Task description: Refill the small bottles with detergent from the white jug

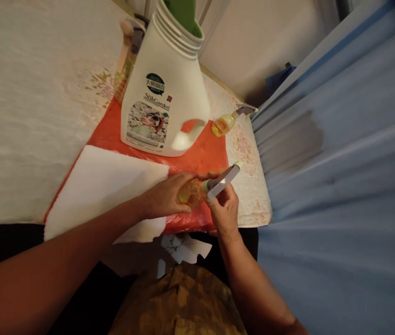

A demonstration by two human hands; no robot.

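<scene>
Curtain (340,153): blue, hanging along the right side.
Surface (26,116): covered in pale floral cloth, with an orange mat (200,156) on it.
Jug (164,88): big, white, upright on the mat, a green funnel (185,14) in its neck.
White sheet (103,186): lying over the mat's near left part.
Left hand (164,195): fingers wrapped round a small yellow bottle (190,193) above the mat's near edge.
Right hand (223,209): fingers gripping the bottle's grey spray head (222,182).
Second spray bottle (225,122): lying right of the jug.

one head-worn view looks steeply down, tilted, close over the table edge (253,218) and the person's lap.
</scene>
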